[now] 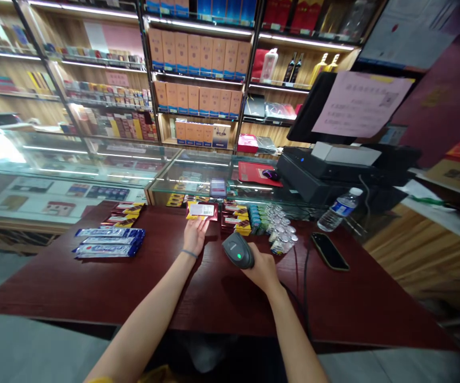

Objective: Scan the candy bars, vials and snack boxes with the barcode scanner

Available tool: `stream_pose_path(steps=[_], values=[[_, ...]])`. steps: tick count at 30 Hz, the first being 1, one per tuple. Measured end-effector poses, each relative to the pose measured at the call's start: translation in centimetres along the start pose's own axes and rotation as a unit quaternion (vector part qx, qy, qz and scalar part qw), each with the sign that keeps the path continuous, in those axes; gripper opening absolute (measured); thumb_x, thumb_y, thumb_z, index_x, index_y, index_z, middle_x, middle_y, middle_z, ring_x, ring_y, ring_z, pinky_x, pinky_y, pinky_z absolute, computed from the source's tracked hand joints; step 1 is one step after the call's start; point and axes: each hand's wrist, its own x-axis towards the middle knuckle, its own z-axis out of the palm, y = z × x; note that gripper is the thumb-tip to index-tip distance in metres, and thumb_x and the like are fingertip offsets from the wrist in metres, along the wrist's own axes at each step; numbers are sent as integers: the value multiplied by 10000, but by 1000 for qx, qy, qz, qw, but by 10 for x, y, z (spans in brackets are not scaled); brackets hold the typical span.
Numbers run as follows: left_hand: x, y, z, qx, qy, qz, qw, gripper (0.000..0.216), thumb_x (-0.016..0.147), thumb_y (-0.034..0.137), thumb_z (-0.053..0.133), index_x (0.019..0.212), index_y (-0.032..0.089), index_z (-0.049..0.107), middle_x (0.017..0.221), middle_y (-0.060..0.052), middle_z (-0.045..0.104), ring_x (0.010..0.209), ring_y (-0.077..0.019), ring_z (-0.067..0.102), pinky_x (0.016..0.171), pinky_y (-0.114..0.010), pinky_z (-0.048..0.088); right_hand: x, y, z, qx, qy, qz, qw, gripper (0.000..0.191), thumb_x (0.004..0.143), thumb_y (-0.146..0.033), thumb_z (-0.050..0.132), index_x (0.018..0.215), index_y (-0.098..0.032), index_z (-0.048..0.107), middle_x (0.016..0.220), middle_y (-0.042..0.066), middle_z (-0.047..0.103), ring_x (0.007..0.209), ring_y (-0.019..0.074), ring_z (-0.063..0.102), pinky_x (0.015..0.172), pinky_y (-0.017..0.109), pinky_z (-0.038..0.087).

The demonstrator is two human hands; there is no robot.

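My left hand (195, 235) reaches forward over the dark red counter (94, 282) and grips a flat red packet with a white label (203, 210), holding it up by its near edge. My right hand (262, 271) is closed round the handle of a grey barcode scanner (238, 250) with a green light showing. The scanner's head points toward the packet, a short way to the packet's right and nearer to me. A black cable (305, 287) runs back from the scanner along the counter.
Blue packets (108, 242) and red-yellow packets (122, 213) lie at the left. Stacked packets (236, 218), small bottles (281, 229), a black phone (329, 251) and a water bottle (339, 208) lie to the right. A glass display case (198, 175) and a till (326, 167) stand behind.
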Motion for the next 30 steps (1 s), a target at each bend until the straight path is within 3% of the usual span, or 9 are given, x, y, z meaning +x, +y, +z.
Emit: stream_pose_path(steps=[8,11,14,17,20,23,26,28,30], values=[[0,0,1,54,1,28,998,277,714,281,803,860,179,591,873,-15,711,817,-126,691,883,-326,545,-6,15,2,42,133,-4,990,370,754,-325,637,1100,-200,597,767,51,749,664,253,733,602,287,515],[-4,0,6,128,-9,70,989,365,718,367,797,997,177,657,969,-52,729,857,-162,688,829,-324,548,-7,23,-3,41,187,18,981,356,780,-365,630,1085,-181,612,761,70,745,654,256,725,597,303,533],[-7,-1,18,252,-28,138,957,347,762,401,758,1031,187,710,1025,-74,734,918,-205,677,853,-344,530,-8,31,-7,50,211,40,975,386,766,-356,635,1104,-170,612,754,71,743,653,264,724,592,318,549],[-6,-1,37,363,-77,224,901,246,781,359,748,985,220,755,1014,-69,733,951,-232,659,922,-353,498,-9,35,-8,68,234,70,967,423,759,-343,639,1141,-167,600,769,76,744,664,262,725,623,330,569],[2,-4,59,445,-181,279,832,179,784,294,749,960,261,762,993,-75,711,1002,-253,635,986,-349,458,-10,35,-8,91,246,96,960,428,757,-370,665,1131,-172,602,742,74,735,622,248,711,614,324,570],[14,-12,76,585,-292,303,693,132,843,238,670,950,255,746,960,-105,676,1018,-266,607,986,-357,438,-10,35,-9,114,259,95,954,403,759,-370,677,1103,-172,609,724,74,727,604,241,703,598,316,567],[25,-23,86,696,-331,310,556,152,870,190,607,950,235,727,961,-121,651,1006,-265,591,925,-341,451,-10,39,-5,117,270,97,951,406,760,-354,673,1119,-175,609,746,78,735,631,247,715,610,319,577],[31,-29,90,732,-333,311,506,150,876,189,595,946,233,720,972,-119,639,996,-254,590,887,-321,457,-10,42,-2,107,286,97,947,470,750,-360,675,1170,-162,599,786,95,745,664,264,727,635,338,590],[35,-34,93,749,-331,305,486,153,890,195,575,924,232,720,953,-111,628,965,-238,599,859,-305,459,-11,45,2,94,301,98,944,518,741,-376,682,1200,-151,595,806,110,746,682,281,729,640,355,597]])
